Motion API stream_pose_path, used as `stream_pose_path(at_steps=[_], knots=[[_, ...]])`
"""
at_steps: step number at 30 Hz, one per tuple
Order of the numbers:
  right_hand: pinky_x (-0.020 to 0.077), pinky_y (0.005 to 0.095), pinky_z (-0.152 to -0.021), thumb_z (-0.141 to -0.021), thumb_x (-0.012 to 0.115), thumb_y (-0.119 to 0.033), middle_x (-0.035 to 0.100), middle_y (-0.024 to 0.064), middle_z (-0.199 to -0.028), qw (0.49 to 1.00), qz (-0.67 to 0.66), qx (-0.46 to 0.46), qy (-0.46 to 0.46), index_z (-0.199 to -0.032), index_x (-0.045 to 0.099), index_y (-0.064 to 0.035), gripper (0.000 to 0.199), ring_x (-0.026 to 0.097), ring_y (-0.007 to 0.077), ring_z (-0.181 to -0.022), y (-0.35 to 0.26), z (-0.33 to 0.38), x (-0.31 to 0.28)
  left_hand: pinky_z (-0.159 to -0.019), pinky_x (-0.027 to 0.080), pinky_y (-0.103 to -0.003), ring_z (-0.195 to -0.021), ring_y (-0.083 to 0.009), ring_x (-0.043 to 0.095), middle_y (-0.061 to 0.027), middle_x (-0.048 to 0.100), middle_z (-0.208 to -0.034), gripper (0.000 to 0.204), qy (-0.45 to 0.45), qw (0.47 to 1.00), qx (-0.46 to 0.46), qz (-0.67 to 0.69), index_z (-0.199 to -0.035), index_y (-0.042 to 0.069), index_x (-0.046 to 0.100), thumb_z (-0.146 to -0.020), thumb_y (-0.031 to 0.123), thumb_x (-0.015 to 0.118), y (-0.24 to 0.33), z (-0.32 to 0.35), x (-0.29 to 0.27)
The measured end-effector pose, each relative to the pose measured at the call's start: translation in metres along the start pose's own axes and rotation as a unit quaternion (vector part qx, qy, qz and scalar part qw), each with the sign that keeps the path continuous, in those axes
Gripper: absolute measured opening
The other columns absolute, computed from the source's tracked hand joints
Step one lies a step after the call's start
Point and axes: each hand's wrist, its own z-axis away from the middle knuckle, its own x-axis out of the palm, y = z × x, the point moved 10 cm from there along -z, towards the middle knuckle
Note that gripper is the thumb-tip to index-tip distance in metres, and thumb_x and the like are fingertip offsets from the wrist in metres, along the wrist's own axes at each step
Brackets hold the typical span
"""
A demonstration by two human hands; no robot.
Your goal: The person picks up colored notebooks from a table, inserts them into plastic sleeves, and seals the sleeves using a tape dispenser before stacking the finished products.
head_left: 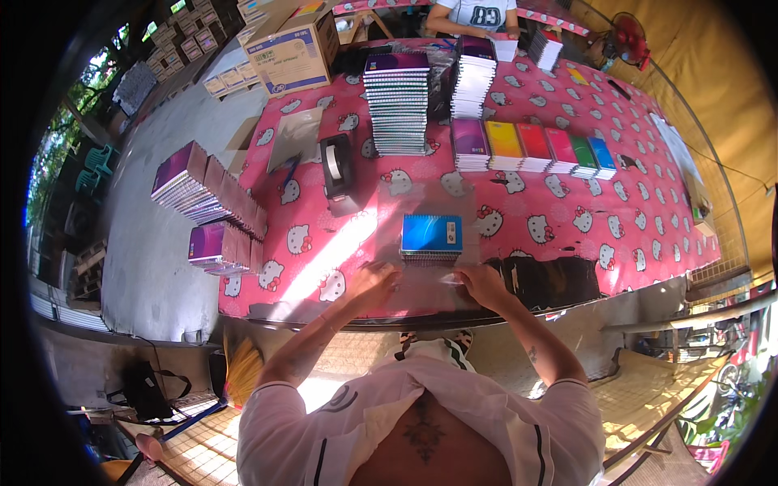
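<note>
Both hands' grip (427, 279) on clear plastic wrap (421, 271), pink patterned tablecloth (551, 219) beneath.

— Both arms stretched forward from the lower edge, elbows bent outward, forearms bare below short white sleeves?

— Yes. Converging toward the middle, wrists near each other but apart.

— Left hand (371, 283)?

— Palm down, knuckles up, fingers curled under and pointed inward, thumb side turned toward the other hand. Pinching or merely pressing: cannot tell.

— Right hand (483, 281)?

— Level with the left, palm down too, fingers bent and pointing leftward, wrist slightly cocked. Small dark mark visible on the right forearm near the elbow. Fingertips hidden from above, so grip unclear.

— Touching each other?

— No, a clear gap between.
</note>
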Motion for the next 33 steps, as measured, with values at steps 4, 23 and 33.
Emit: stream_pose_path(at_steps=[4, 23, 33], knots=[[0.0526, 0.0422, -0.07, -0.089, 0.068, -0.016, 0.067, 0.0112, -0.087, 0.988, -0.045, -0.005, 0.148, -0.1, 0.065, -0.0061, 0.015, 0.066, 0.0321, -0.077, -0.026, -0.02, -0.055, -0.069, 0.055, -0.041, -0.078, -0.0314, 0.066, -0.0111, 0.066, -0.088, 0.018, 0.033, 0.998, 0.047, 0.011, -0.1, 0.005, 0.07, -0.087, 0.016, 0.071, 0.034, -0.028, -0.042], [0.0293, 0.0543, -0.114, -0.089, 0.066, -0.035, 0.05, 0.0105, -0.144, 0.973, 0.167, -0.048, 0.15, -0.138, 0.053, -0.0104, 0.056, 0.045, 0.0295, -0.136, -0.078, -0.037, 0.016, -0.082, 0.053, -0.03, -0.094, -0.0152, 0.067, -0.0115, 0.071, -0.102, 0.023, 0.002, 0.973, -0.052, 0.227, -0.106, -0.003, 0.069, -0.094, 0.016, 0.067, -0.04, -0.156, -0.038], [0.0309, 0.0558, -0.112, -0.089, 0.065, -0.031, 0.051, 0.0106, -0.142, 0.973, 0.173, -0.044, 0.147, -0.136, 0.055, -0.0088, 0.053, 0.046, 0.0297, -0.133, -0.083, -0.041, 0.01, -0.084, 0.048, -0.051, -0.095, -0.0378, 0.065, -0.0175, 0.066, -0.099, 0.01, 0.003, 0.927, 0.209, -0.312, -0.085, 0.007, 0.069, -0.081, 0.015, 0.065, -0.011, -0.223, 0.032]])
